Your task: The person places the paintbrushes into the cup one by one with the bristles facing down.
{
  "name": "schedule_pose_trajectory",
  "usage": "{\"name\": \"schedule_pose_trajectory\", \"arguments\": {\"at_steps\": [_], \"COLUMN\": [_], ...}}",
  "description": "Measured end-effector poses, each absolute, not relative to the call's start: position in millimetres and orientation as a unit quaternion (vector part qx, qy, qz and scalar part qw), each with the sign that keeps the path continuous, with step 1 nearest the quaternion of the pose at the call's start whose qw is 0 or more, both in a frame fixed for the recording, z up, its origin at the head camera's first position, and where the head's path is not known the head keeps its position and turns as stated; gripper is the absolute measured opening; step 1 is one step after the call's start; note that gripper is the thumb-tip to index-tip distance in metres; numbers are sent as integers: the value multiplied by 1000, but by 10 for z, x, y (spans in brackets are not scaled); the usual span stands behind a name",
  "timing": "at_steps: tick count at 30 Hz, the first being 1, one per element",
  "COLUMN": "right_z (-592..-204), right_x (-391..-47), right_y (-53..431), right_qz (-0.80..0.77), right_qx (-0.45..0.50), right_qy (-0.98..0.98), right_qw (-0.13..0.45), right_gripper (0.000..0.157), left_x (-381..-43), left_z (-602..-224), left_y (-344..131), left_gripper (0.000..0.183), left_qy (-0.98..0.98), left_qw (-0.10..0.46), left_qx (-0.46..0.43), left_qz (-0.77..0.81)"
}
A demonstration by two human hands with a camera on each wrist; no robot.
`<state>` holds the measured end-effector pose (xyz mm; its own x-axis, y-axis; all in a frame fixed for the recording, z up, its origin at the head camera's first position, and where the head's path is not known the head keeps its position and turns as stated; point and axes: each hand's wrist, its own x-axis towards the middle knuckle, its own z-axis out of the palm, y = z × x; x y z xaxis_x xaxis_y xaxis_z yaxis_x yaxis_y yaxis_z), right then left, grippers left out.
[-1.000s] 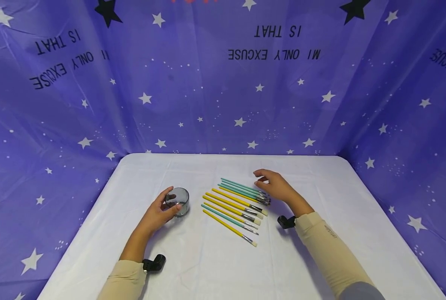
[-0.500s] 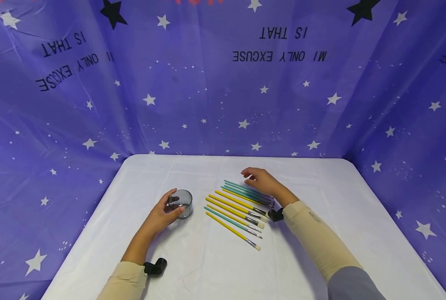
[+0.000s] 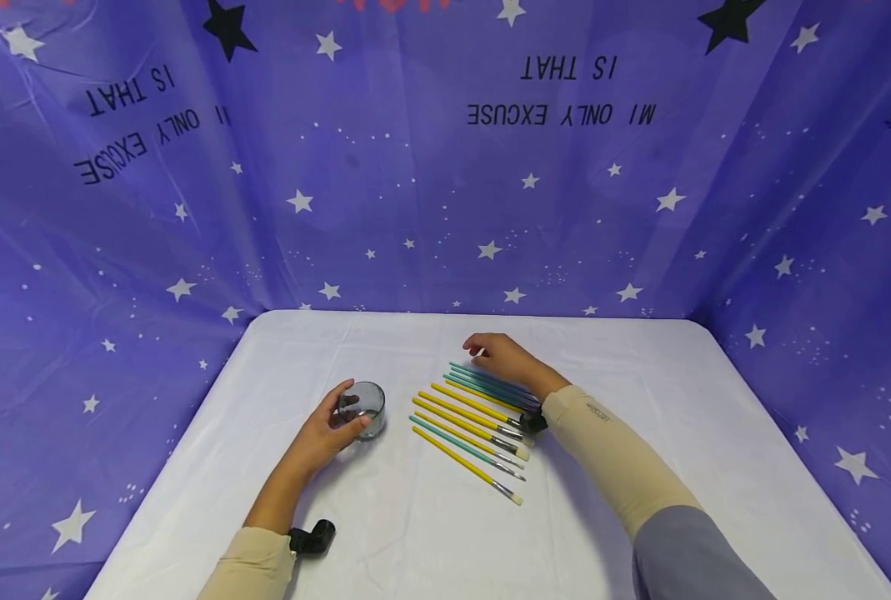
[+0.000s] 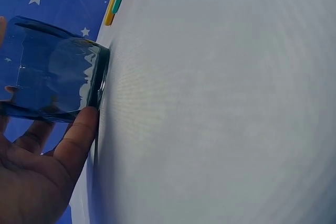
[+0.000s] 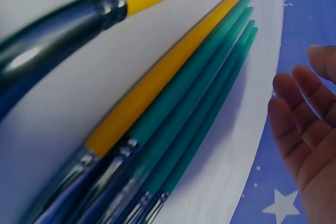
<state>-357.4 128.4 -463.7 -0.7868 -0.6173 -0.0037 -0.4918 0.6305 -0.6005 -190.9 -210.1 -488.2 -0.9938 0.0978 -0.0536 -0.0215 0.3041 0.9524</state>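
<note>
In the head view, the left hand [image 3: 321,433] is gripping the glass [image 3: 362,408], thumb and fingers curving round its sides; the glass is occupying a spot left of the brushes [image 3: 456,410]. The right hand [image 3: 503,357] is hovering by the far teal handles, its grip hanging loose with fingers softly bending. Yellow and teal brushes are lying slantwise in a row on the white bench [image 3: 392,533], bristles pointing near-right, and a purple curtain [image 3: 415,183] is hanging behind. In the left wrist view, one fingertip is pressing the glass low on its wall; whether the base is touching the bench, I cannot tell. In the right wrist view, handles are bunching together, and the fingers are curving slightly beyond them, apart.
</note>
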Motion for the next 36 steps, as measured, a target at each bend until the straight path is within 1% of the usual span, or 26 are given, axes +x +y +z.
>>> {"name": "schedule_pose_trajectory", "arguments": {"at_steps": [9,18,23,31,36], "right_z": [-4650,-4701,-4755,-4728,-4727], "right_x": [-3657,-3779,-3814,-3814,-3822], "right_y": [1136,1044,1008,945,922], "right_qz": [-264,-263,-242,-192,-183], "right_qx": [-310,-307,-317,-329,-333], "right_qy": [904,897,899,905,906], "right_qw": [131,179,180,189,188], "right_gripper": [33,29,27,32,32], "left_x": [-1898,-1918,-1917,-1909,-1903], "left_z": [-4910,-4906,-4919,-4928,-4917], "left_y": [-2088,-2116,-2112,-2108,-2104], "left_gripper": [79,78,78,78,78], "left_qy": [797,796,799,797,798], "left_qw": [49,47,46,44,44], "left_qx": [28,28,32,26,24], "left_qz": [601,603,599,602,600]}}
